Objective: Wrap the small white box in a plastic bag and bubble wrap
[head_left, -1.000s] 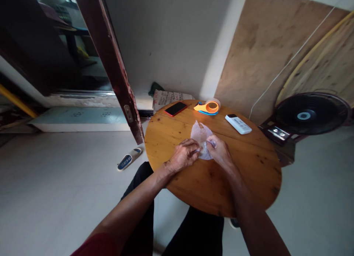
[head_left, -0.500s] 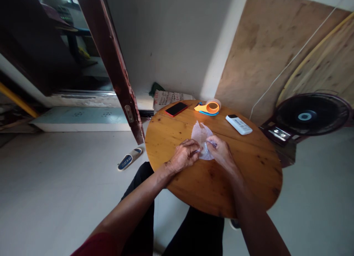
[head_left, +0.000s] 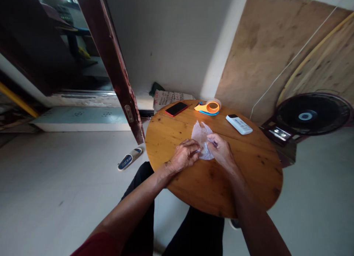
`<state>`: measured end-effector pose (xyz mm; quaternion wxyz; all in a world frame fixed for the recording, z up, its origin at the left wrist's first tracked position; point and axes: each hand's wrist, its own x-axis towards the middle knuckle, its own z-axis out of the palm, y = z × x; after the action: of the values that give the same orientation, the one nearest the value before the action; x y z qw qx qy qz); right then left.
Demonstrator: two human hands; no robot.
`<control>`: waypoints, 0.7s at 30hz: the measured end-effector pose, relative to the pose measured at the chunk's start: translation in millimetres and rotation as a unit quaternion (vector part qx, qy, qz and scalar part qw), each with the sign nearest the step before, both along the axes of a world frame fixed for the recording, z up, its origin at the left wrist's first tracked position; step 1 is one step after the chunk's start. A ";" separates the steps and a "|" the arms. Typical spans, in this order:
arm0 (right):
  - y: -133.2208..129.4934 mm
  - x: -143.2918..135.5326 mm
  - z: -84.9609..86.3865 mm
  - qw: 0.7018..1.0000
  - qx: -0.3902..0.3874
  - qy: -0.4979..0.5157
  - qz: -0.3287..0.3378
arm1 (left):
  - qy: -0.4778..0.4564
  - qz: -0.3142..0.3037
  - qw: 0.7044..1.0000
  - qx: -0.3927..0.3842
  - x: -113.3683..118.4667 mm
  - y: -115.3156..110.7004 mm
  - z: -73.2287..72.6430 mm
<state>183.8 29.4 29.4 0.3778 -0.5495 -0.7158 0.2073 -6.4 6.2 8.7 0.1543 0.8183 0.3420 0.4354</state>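
Note:
A thin, whitish see-through plastic bag (head_left: 201,132) lies crumpled on the round wooden table (head_left: 249,163), its top edge pointing away from me. My left hand (head_left: 186,152) has its fingers pinched on the bag's left side. On the right side, my right hand (head_left: 219,148) grips the bag between thumb and curled fingers. Both hands rest low over the tabletop, a small gap apart. Whether anything is inside the bag, I cannot tell.
Toward the table's far edge are a red-edged phone (head_left: 176,109), an orange tape dispenser (head_left: 210,107) and a white handheld device (head_left: 239,124). A black fan (head_left: 306,117) stands at the right. One slipper (head_left: 129,159) lies on the floor left, near a door frame (head_left: 110,60).
My right hand's fingers have shifted slightly at the bag's right side. The left hand and the objects on the table stay where they were.

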 end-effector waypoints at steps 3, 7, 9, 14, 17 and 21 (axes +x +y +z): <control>-0.9 -1.4 0.4 1.000 0.001 0.007 0.010 | -0.001 0.001 1.000 0.004 -0.1 -0.1 0.4; -2.1 -3.3 1.1 1.000 0.010 0.002 0.016 | 0.005 0.000 1.000 0.007 -0.1 -0.6 1.1; -2.4 -4.0 1.4 1.000 0.009 0.008 0.022 | 0.006 0.002 1.000 0.008 -0.1 -0.8 1.0; -2.5 -4.8 1.9 0.999 0.007 0.024 0.027 | 0.007 0.005 1.000 0.006 0.0 -0.9 0.3; -1.9 -4.6 1.7 0.999 0.011 0.022 0.025 | 0.008 0.010 1.000 0.009 0.2 -0.9 0.1; -1.6 -4.9 1.0 0.999 0.007 0.018 0.031 | 0.010 0.011 1.000 0.008 0.6 -0.6 -0.5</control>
<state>178.9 27.8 30.4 0.3874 -0.5205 -0.7272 0.2240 -5.8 5.5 8.3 0.1400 0.8202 0.3489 0.4312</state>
